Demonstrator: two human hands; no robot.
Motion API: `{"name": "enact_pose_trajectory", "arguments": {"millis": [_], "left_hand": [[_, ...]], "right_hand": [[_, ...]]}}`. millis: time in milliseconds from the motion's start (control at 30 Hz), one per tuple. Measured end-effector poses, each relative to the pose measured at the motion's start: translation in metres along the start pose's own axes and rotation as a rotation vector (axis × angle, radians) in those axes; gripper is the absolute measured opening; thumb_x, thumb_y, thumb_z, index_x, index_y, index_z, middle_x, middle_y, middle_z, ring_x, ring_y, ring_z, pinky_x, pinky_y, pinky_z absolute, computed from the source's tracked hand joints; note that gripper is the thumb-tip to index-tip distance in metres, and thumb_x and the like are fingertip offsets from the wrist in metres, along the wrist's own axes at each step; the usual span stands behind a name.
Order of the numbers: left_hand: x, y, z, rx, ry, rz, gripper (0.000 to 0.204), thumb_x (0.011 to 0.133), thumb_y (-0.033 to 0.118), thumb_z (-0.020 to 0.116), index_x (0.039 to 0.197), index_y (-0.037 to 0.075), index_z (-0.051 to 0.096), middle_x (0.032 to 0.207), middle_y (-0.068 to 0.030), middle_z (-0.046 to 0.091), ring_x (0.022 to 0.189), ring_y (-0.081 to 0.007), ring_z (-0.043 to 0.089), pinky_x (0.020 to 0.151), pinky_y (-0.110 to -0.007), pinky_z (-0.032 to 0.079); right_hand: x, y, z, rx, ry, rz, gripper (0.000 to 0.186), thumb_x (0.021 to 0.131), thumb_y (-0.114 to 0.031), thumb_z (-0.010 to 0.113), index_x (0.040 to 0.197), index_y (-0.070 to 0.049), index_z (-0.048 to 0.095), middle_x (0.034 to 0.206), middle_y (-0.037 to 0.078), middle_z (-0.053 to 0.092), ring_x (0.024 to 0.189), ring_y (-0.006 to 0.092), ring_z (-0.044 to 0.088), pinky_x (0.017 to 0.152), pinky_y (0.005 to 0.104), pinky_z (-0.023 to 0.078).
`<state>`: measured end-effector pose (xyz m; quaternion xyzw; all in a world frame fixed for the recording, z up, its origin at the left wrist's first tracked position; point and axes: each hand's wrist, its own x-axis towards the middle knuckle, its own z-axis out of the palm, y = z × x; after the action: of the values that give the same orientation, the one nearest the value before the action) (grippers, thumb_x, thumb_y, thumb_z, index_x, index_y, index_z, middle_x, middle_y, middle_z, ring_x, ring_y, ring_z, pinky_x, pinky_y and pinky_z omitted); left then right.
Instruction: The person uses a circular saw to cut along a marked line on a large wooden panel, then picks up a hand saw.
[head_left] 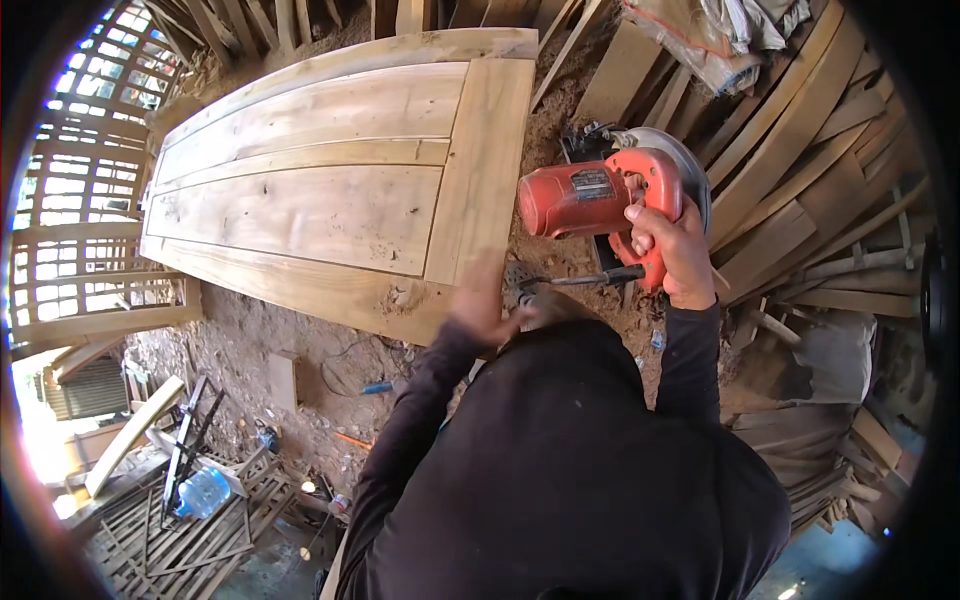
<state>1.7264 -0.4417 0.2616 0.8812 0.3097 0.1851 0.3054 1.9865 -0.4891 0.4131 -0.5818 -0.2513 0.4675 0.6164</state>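
My right hand (670, 245) is wrapped around the red rear handle of a circular saw (580, 198). The saw's motor body points left, and its round grey guard curves along the far right side. It is beside the right end of a pale wooden door (340, 215) with long framed panels. Over the door's near right corner is my left hand (487, 305), blurred by motion, with the thumb spread from the fingers and nothing seen in it. A rod with a dark grip (610, 276) lies just below the saw; whether it belongs to the saw I cannot tell.
Stacked planks (800, 190) crowd the right side, with a plastic sack (705, 40) at the far right. Wooden lattice (85, 175) stands on the left. Sawdust covers the ground, where a small board (284, 382) and a blue-handled tool (377, 387) lie. A blue water jug (203, 493) is at lower left.
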Motion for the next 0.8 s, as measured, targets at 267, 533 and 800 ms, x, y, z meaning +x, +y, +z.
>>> {"name": "enact_pose_trajectory", "arguments": {"millis": [267, 533, 800], "left_hand": [[0.021, 0.045, 0.003, -0.393, -0.606, -0.170, 0.057, 0.078, 0.044, 0.069, 0.116, 0.003, 0.056, 0.085, -0.0143, 0.067, 0.084, -0.0318, 0.065, 0.082, -0.041, 0.050], [-0.057, 0.086, -0.124, -0.509, -0.184, -0.470, 0.036, 0.071, 0.036, 0.078, 0.078, 0.004, 0.063, 0.061, -0.0090, 0.059, 0.055, -0.0173, 0.058, 0.055, -0.032, 0.045], [-0.187, 0.034, -0.089, -0.085, 0.226, -0.781, 0.035, 0.070, 0.031, 0.081, 0.070, 0.003, 0.059, 0.051, -0.0010, 0.049, 0.044, -0.0115, 0.042, 0.045, -0.029, 0.036]], "right_hand": [[0.013, -0.021, -0.007, 0.022, 0.000, -0.082, 0.027, 0.079, -0.007, 0.066, 0.103, 0.000, 0.059, 0.066, -0.002, 0.050, 0.053, 0.0054, 0.044, 0.049, 0.0232, 0.038], [0.049, -0.006, 0.007, 0.136, -0.011, -0.070, 0.031, 0.081, -0.003, 0.063, 0.111, 0.000, 0.058, 0.075, -0.002, 0.052, 0.054, 0.0054, 0.044, 0.050, 0.0228, 0.038], [0.082, 0.034, 0.068, 0.178, -0.047, -0.141, 0.030, 0.079, -0.003, 0.062, 0.108, 0.001, 0.052, 0.064, 0.000, 0.050, 0.046, 0.0071, 0.046, 0.040, 0.0243, 0.037]]}}
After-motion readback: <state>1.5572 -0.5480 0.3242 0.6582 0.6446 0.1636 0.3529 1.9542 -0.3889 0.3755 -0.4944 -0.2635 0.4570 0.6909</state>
